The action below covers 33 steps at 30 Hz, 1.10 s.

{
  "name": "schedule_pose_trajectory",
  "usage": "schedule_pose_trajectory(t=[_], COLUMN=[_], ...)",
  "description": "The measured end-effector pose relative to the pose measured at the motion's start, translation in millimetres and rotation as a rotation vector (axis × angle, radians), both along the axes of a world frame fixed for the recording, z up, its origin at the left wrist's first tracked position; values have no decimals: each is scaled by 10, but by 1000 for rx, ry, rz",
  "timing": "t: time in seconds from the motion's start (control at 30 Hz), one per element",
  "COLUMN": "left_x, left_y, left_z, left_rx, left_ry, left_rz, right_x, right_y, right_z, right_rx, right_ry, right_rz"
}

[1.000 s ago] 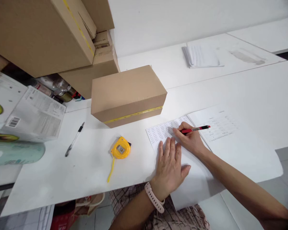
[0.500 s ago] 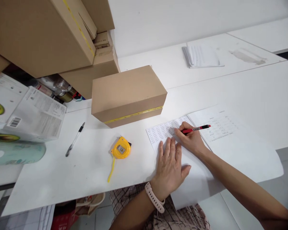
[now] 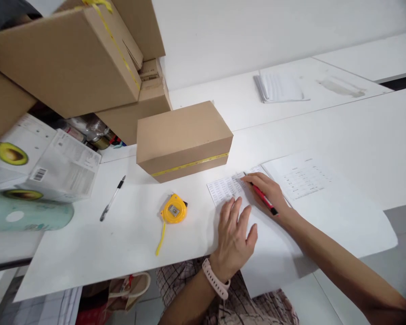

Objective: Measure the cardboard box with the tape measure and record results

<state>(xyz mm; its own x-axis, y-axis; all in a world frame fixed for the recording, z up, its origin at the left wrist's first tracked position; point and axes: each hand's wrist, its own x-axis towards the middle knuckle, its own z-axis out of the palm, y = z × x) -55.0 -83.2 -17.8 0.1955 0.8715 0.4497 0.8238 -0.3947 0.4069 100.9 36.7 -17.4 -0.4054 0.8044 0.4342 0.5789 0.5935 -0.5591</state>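
My right hand (image 3: 269, 192) holds a red and black pen (image 3: 263, 198), its tip by the written rows on the left page. Those rows fill the upper part of the open notebook (image 3: 225, 186), whose right page carries a printed table. Flat on the lower part of the left page rests my left hand (image 3: 233, 232), fingers apart and holding nothing. A pink band circles the left wrist. To the left of that hand lies a yellow tape measure (image 3: 174, 210) with a short strip of tape pulled out. Behind it sits a closed cardboard box (image 3: 186, 135) with a yellow strip along its side.
A clear pen with black cap (image 3: 113, 196) lies on the white table (image 3: 81, 257). Stacked cardboard boxes (image 3: 71, 63), a white avocado-print box (image 3: 61, 167) and a mint-green cylinder (image 3: 50, 216) crowd the left. A paper stack (image 3: 280, 85) lies at the back.
The pen's rear end has swung down toward my right wrist, and my right hand has turned with it. My left hand has shifted slightly, its fingers more bent. The view has moved a little.
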Motion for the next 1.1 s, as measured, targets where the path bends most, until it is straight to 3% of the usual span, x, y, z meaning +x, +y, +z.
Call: schedule_pose_trajectory(t=[0.1, 0.17, 0.27, 0.37, 0.43, 0.5, 0.63, 0.73, 0.9, 1.0, 1.1], left_x=[-329, -630, -1073, -1345, -1382, -1319, -1084, -1004, -1195, -1489, -1890], left_y=[-86, -120, -115, -80, -77, -113, -263, -320, -189, 6, 292], left_z=[64, 79, 44, 2, 19, 88, 330, 494, 705, 921, 1188], left_rx=[203, 237, 97, -122, -210, -276, -540, -640, -655, -526, -289], left_ry=[-80, -43, 34, -1, -114, -317, -789, -895, -913, -934, -985], left_rz=[202, 356, 506, 544, 537, 464, 66, -62, -125, -39, 86], right_x=[61, 76, 64, -7, -108, -249, -523, -615, -553, -428, -282], right_y=[-22, -32, -67, -164, -267, -381, -542, -578, -373, 55, 650], right_z=[-13, -32, -38, 19, 99, 200, 395, 512, 737, 952, 1185], right_rx=[190, 273, 337, 321, 211, -13, -676, -965, -1045, -918, -772], right_ry=[-364, -513, -573, -483, -323, -106, 313, 469, 566, 721, 945], right_rz=[130, 155, 152, 129, 169, 238, 410, 462, 417, 278, 74])
